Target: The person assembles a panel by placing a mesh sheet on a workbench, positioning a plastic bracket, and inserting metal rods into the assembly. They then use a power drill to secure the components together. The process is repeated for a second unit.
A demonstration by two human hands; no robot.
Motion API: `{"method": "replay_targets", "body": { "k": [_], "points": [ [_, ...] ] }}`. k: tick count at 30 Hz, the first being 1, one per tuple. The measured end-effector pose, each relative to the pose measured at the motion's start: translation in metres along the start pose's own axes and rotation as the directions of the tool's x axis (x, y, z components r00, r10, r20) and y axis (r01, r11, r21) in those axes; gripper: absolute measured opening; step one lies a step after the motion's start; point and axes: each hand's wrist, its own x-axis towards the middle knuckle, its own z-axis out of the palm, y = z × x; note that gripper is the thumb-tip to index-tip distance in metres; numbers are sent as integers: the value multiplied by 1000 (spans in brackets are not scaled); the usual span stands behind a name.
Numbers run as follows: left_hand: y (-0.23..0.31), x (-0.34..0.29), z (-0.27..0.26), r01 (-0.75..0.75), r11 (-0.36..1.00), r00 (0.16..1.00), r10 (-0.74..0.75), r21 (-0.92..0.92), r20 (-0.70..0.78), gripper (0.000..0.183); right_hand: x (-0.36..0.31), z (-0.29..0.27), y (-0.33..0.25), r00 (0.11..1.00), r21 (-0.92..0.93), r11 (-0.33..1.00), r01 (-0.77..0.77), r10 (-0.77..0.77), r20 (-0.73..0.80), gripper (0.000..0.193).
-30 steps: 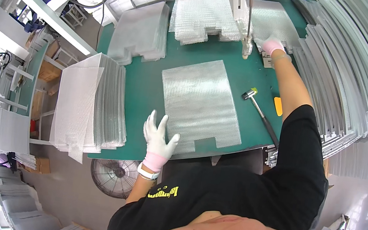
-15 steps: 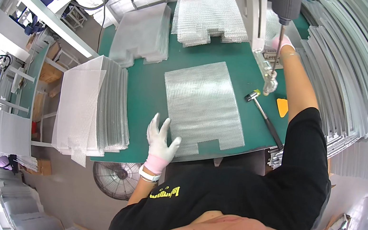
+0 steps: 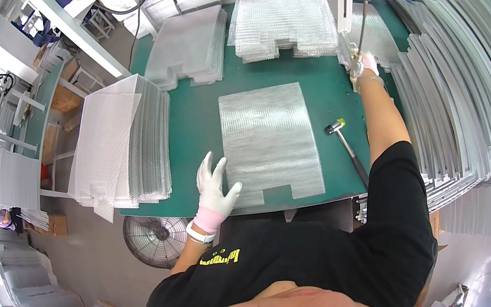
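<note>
A silvery mesh sheet (image 3: 273, 142) with a notched near edge lies flat on the green tabletop (image 3: 200, 114). My left hand (image 3: 214, 187), in a white glove with a pink cuff, is open with fingers spread at the sheet's near left corner. My right arm stretches to the far right, where my right hand (image 3: 370, 63) is beside the lower end of a hanging tool with a metal rod (image 3: 361, 34). The tool partly covers that hand and its fingers are hidden, so its grip does not show. A mallet (image 3: 349, 147) with a black handle lies right of the sheet.
Stacks of mesh sheets stand at the left (image 3: 125, 141), far left (image 3: 189, 45) and far middle (image 3: 283, 18). Many pale curved panels (image 3: 461, 91) are piled along the right. A round floor fan (image 3: 155, 239) sits below the table's near edge.
My right hand and the hanging tool have moved farther away and slightly left. The yellow triangular piece near the mallet is now covered by my forearm. My left hand stays where it was.
</note>
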Motion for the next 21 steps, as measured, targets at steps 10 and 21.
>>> {"method": "replay_targets", "body": {
  "k": [10, 21],
  "points": [
    [-4, -4, 1, 33, 999, 999, -33, -32, 2, 69, -69, -20, -52, 991, -396, 909, 131, -130, 30, 61],
    [-14, -12, 1, 68, 997, 998, -68, -21, 13, 69, -54, -36, -71, 958, -391, 879, 274, -287, 25, 69]
  ]
}}
